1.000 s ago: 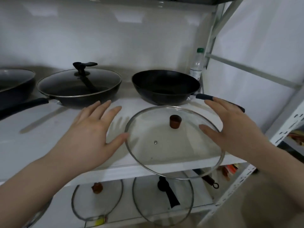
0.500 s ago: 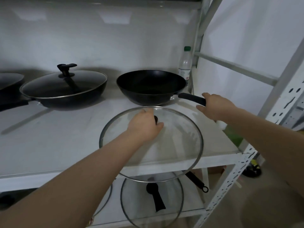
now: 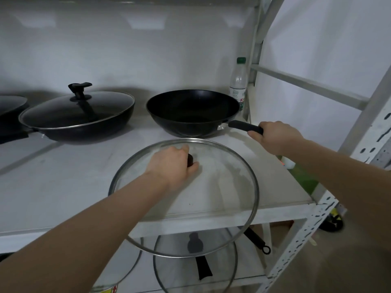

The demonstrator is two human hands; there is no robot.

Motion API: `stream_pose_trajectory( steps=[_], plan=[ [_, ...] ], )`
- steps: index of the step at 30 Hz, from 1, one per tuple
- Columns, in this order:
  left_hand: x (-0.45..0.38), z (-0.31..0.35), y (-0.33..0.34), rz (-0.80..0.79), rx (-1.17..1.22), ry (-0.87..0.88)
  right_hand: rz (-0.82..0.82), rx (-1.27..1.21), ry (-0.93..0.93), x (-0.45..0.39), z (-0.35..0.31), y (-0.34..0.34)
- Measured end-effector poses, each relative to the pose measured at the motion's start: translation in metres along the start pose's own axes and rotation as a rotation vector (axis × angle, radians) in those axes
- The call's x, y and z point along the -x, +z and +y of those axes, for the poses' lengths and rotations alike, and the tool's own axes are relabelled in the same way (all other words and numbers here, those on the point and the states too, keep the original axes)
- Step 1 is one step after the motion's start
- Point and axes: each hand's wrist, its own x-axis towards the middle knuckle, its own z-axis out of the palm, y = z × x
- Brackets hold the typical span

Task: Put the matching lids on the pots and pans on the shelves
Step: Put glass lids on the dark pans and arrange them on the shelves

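Observation:
A large glass lid with a steel rim lies at the front of the white shelf, overhanging its front edge. My left hand grips the dark knob at the lid's centre. Behind the lid stands an uncovered black wok. My right hand holds the end of the wok's black handle. To the left, a second black pan wears a glass lid with a black knob.
A plastic bottle stands behind the wok by the shelf post. Part of a third pan shows at the far left. On the lower shelf lie a glass lid with a black handle and another lid.
A second ago both hands hovered open beside the lid. Since then my left hand has taken the lid's knob and my right hand has closed round the wok handle. The camera shifted right.

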Motion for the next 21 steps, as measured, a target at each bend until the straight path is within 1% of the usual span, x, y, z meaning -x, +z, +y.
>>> stream_pose_trajectory(
  steps=[3,7,10,12,14,16,19,21],
  plan=[
    [0.016,-0.009,-0.015,0.045,0.016,0.039,0.001,-0.004,-0.003,0.001,0.0,-0.001],
    [0.049,-0.021,-0.039,0.106,-0.01,0.143,0.0,-0.013,-0.001,0.004,-0.002,-0.002],
    [0.073,-0.03,-0.059,0.23,-0.071,0.23,-0.007,-0.013,0.018,0.007,-0.005,-0.004],
    [0.08,-0.034,-0.073,0.28,-0.123,0.266,-0.004,-0.013,0.02,0.009,-0.006,-0.005],
    [0.074,-0.037,-0.083,0.344,-0.143,0.293,0.004,-0.024,0.011,0.012,-0.009,-0.006],
    [0.057,-0.038,-0.092,0.444,-0.146,0.301,-0.009,-0.047,0.023,0.014,-0.013,-0.007],
    [0.023,-0.039,-0.1,0.557,-0.152,0.269,-0.013,-0.06,0.042,0.016,-0.016,-0.009],
    [-0.005,-0.04,-0.101,0.597,-0.135,0.242,-0.006,-0.059,0.036,0.016,-0.015,-0.007]
  ],
)
